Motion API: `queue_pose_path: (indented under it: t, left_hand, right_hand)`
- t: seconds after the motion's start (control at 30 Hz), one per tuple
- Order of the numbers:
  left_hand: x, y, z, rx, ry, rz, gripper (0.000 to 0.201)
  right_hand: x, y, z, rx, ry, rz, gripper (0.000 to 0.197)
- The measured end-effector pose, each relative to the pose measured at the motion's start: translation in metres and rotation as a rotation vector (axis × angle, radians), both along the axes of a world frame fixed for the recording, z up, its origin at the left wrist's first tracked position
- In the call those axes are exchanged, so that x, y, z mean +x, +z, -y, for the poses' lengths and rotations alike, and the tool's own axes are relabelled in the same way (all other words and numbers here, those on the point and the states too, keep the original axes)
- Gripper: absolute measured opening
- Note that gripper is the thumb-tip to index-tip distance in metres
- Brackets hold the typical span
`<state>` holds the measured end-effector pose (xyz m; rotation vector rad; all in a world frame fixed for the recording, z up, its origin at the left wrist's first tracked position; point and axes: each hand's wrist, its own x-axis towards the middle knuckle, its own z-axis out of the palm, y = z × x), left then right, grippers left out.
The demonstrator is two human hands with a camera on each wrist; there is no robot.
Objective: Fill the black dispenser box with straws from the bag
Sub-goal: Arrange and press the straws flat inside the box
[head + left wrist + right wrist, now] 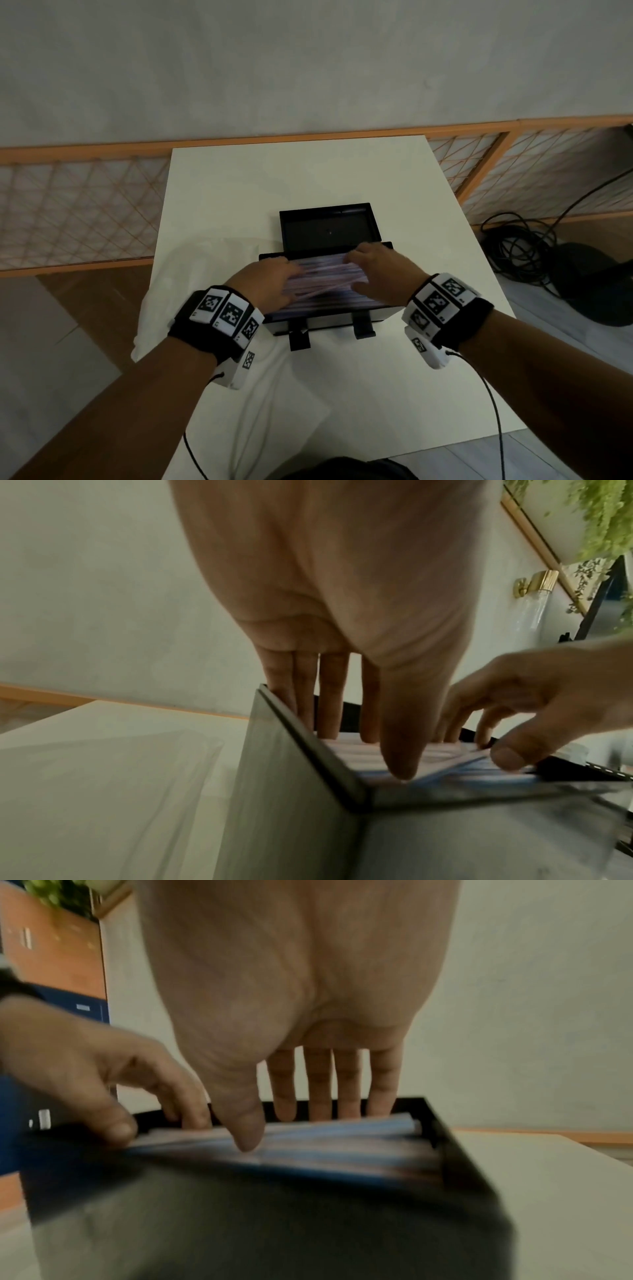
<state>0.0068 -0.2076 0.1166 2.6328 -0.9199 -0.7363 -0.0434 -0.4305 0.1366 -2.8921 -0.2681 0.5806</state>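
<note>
The black dispenser box (329, 319) stands mid-table with its lid (325, 229) tipped open behind it. Pink and blue straws (325, 286) fill the box lengthwise; one pink straw lies slanted on top. My left hand (291, 275) rests at the left end of the straws with fingers extended, thumb and fingertips touching them (373, 753). My right hand (359, 263) lies on the right end the same way, fingers straight and thumb tip down on the straws (284, 1131). The clear bag (171, 284) lies flat on the table left of the box.
The white table (308, 171) has bare surface behind the box. An orange lattice screen (68, 212) runs along the wall. Coiled black cables (524, 253) and a dark object lie on the floor at the right. Thin wires hang from both wristbands.
</note>
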Motion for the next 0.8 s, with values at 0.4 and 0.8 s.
queue_pose_path:
  t: [0.4,0.8]
  left_hand:
    - [-0.008,-0.003,0.001,-0.005,-0.026,-0.025,0.04]
    - [-0.01,-0.002,0.0,-0.066,0.06,0.044,0.04]
  right_hand:
    - [-0.009,-0.002,-0.001,0.049,-0.001,-0.139,0.035]
    - [-0.006,0.001,0.005,0.069,-0.094,0.084,0.033]
